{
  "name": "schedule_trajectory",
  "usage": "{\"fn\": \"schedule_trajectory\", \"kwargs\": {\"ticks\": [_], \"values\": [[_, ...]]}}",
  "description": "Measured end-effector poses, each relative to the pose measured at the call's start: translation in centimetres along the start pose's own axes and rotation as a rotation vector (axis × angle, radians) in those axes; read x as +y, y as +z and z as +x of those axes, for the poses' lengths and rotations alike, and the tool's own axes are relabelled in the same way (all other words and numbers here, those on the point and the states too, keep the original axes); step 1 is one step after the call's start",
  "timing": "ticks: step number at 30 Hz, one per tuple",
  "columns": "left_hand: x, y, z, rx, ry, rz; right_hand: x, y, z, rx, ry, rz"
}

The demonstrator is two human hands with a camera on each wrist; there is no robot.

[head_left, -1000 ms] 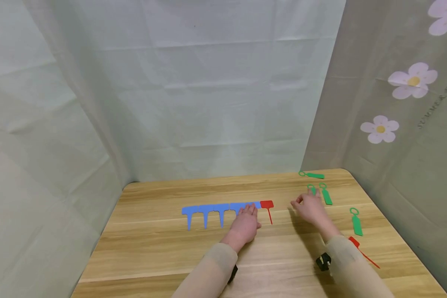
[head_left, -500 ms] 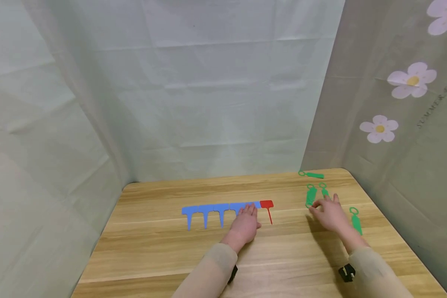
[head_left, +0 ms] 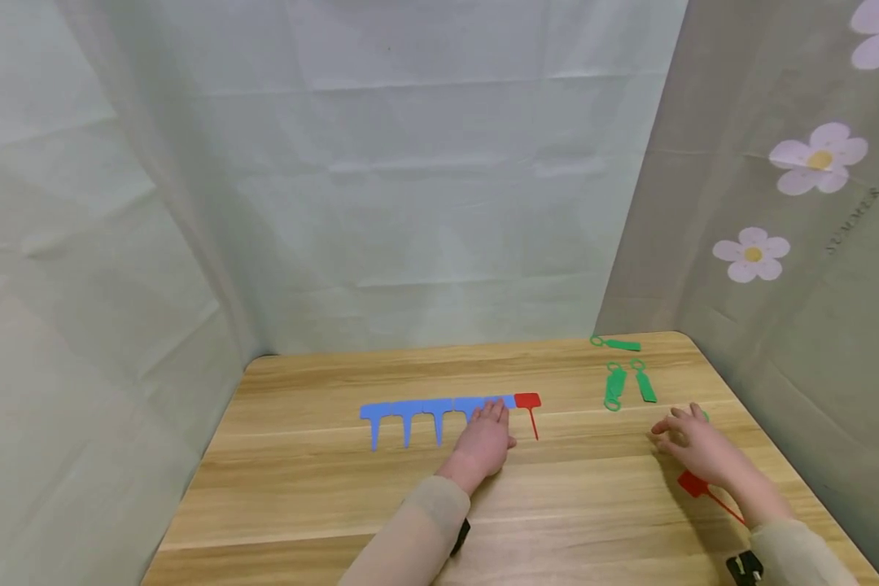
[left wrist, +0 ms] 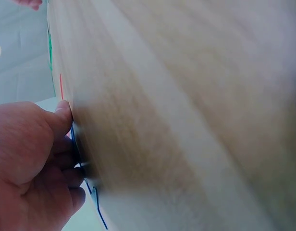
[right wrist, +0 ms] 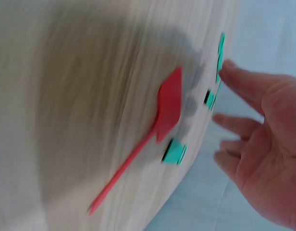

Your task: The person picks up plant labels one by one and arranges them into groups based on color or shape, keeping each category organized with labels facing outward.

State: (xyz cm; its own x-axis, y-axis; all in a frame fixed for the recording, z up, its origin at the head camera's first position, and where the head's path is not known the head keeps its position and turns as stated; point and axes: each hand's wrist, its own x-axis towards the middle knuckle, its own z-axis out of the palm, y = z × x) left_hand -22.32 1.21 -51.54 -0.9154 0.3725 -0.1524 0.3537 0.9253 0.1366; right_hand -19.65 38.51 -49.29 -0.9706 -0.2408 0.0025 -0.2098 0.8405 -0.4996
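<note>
My left hand [head_left: 483, 446] rests with straight fingers on the right part of a row of blue T-shaped plant labels [head_left: 410, 408], covering some of it. A red T-shaped plant label [head_left: 527, 400] adjoins the row's right end. At the right, my right hand [head_left: 697, 446] hovers with relaxed fingers and holds nothing. Just below it lies a loose red plant label [head_left: 693, 483], its stem pointing toward the front right; the right wrist view shows its red head [right wrist: 169, 106] apart from the fingers. Behind the right hand, one green ring-topped tag [head_left: 706, 416] is mostly hidden.
Farther back on the right lie more green ring-topped tags: an overlapping pair [head_left: 615, 387], a single one [head_left: 646, 386] beside it, and one sideways [head_left: 621, 345] near the back edge. Pale cloth [head_left: 425, 203] hangs behind and beside the wooden table [head_left: 300, 496].
My right hand has moved right and nearer, away from the green tags, to above the loose red plant label, which the arm hid half a second ago. My left hand has stayed put.
</note>
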Motion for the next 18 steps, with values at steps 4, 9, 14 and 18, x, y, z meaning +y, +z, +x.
{"fn": "schedule_trajectory", "kwargs": {"ticks": [4, 9, 14, 18], "values": [[0.0, 0.0, 0.1, 0.001, 0.0, 0.003, 1.5, -0.5, -1.2, -0.052, -0.02, 0.052], [0.1, 0.0, 0.1, -0.001, 0.0, 0.017, 3.0, -1.3, -2.5, -0.056, -0.018, 0.022], [0.1, -0.1, 0.1, -0.003, 0.002, 0.021, 4.1, -1.6, -3.3, -0.047, -0.017, -0.044], [0.0, 0.0, 0.1, -0.006, 0.002, 0.022, 4.5, -1.7, -3.7, -0.051, -0.016, -0.082]]}}
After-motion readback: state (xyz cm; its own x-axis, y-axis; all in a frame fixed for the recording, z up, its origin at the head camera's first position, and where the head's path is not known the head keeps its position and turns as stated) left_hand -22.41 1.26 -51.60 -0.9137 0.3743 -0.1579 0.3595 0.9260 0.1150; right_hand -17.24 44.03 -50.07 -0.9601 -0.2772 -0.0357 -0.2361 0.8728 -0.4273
